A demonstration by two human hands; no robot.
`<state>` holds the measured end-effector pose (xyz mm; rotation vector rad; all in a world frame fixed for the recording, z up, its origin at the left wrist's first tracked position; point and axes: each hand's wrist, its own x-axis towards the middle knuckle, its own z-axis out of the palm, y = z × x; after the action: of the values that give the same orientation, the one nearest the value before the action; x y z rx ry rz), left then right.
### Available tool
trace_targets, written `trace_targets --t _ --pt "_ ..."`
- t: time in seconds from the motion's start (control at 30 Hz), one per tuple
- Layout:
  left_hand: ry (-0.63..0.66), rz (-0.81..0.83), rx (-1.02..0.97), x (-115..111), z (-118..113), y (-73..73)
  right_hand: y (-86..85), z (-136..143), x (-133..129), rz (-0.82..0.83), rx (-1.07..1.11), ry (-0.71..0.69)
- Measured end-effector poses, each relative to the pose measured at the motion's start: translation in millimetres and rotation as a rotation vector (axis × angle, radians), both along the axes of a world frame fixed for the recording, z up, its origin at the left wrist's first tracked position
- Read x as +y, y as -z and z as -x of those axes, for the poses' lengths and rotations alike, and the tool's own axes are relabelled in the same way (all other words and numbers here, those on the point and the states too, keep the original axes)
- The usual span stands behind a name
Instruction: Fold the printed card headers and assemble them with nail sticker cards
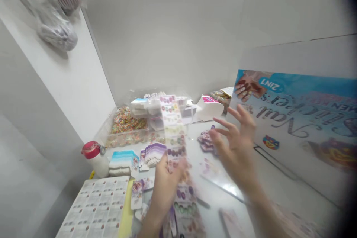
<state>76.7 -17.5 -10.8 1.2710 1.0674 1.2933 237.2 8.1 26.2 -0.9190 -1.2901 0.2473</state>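
My left hand [164, 184] is closed around a long strip of nail stickers [175, 137], printed with rows of small coloured nail shapes. The strip stands up from the hand and also runs below it toward the bottom of the view. To the right, my right hand [237, 145] is raised with its fingers spread and holds nothing; motion blurs it slightly. Close to its fingertips lies a small pile of purple printed cards [205, 140]. Beyond it stands a large box [292, 126] marked "Nail Stickers", its lettering upside down.
A clear bin of multicoloured bits [128, 121] stands at the back left. A red-capped bottle [96, 158], blue-topped card stacks [124, 161], fanned purple cards [155, 153] and a label sheet [96, 208] occupy the left. A white carton [210, 108] sits by the back wall.
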Motion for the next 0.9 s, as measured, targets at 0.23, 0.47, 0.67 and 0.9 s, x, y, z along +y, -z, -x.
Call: trace_targets --t 0.23,0.47,0.67,0.9 --pt "0.022 -0.086 0.134 -4.9 19.3 -13.7 4.1 12.3 -4.8 0.138 -0.580 -0.550" --pt "-0.346 -0.223 0.324 -8.8 29.7 -20.3 4.2 22.4 -1.9 0.369 -0.341 -0.559" --pt "-0.151 -0.102 0.202 -1.0 35.6 -21.8 9.0 29.3 3.5 0.364 -0.172 -0.565" --pt "-0.206 -0.063 -0.109 0.6 36.8 -17.3 9.1 25.7 5.1 -0.053 -0.551 -0.682"
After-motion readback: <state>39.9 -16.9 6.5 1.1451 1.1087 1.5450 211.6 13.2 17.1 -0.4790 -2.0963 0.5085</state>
